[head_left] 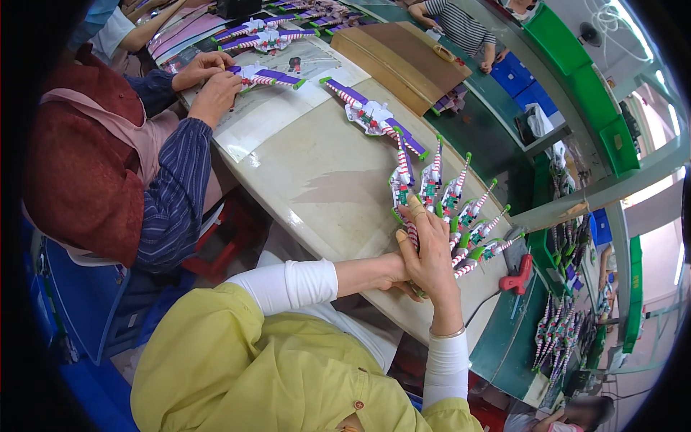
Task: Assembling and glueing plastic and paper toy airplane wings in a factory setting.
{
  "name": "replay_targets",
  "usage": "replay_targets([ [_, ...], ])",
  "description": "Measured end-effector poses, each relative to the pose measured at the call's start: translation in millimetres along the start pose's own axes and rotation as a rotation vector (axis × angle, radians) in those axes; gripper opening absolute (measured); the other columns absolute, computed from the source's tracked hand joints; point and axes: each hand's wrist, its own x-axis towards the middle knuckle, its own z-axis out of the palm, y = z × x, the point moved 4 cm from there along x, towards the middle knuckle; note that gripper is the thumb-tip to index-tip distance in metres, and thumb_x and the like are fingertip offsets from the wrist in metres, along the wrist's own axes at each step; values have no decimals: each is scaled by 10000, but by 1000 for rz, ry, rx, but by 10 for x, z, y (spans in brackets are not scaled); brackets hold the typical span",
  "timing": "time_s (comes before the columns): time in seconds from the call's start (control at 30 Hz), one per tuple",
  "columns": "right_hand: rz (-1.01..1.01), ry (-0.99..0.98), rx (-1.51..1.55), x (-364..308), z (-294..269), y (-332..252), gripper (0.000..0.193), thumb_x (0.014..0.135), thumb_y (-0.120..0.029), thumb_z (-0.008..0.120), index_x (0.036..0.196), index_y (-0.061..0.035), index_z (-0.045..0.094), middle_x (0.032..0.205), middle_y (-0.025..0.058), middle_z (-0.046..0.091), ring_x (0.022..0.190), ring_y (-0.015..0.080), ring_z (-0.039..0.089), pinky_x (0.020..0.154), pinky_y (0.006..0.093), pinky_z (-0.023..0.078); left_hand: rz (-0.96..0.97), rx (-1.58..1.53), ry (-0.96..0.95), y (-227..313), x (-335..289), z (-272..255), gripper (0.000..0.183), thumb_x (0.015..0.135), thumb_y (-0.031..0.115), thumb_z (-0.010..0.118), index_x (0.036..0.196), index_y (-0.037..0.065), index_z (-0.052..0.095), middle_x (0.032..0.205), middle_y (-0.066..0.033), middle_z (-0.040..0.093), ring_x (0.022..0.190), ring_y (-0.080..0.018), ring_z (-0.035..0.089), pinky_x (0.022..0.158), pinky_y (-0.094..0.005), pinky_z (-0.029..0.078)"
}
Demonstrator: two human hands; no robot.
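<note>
Your left hand (392, 273) sits mostly hidden behind the right, so its grip can't be told. Your right hand (432, 248) is closed over a fanned row of striped toy wings (461, 209) on the pale table (324, 180). Right of it, a green shelf (504, 345) holds more wings (554, 335).

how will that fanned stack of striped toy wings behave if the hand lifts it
The toy wings look like thin moulded plastic, so probably light and fairly stiff. They lie loosely overlapped under the right hand, so they would likely slide apart. The slim green tips may snag or bend.
</note>
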Motion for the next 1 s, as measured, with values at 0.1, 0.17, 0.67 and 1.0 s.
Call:
replay_targets([
  [0.1,-7,1,64,8,14,3,598,830,-83,616,1388,6,422,1238,98,622,1139,293,528,1021,390,350,3,2,-10,-1,-16,-10,225,935,268,622,1067,85,628,955,-77,686,840,-215,669,662,-388,589],
  [0.17,-8,14,77,4,1,-6,601,828,-72,621,1387,12,416,1239,117,615,1131,312,530,1008,403,371,-5,10,-4,35,-41,23,223,935,270,621,1051,79,632,950,-80,687,825,-217,670,661,-387,588],
  [0.67,35,-44,60,20,61,23,583,838,-67,614,1379,13,410,1235,158,606,1169,367,542,1105,453,332,-3,-19,-24,54,-62,37,224,912,273,634,932,50,643,822,-95,680,719,-229,669,635,-364,567],
  [1.0,16,-71,95,46,77,-5,527,834,-58,607,1329,19,442,1243,190,592,1177,398,530,1129,470,307,20,-26,-19,108,-121,81,230,916,268,631,949,41,648,852,-103,689,733,-243,677,666,-376,573],
])
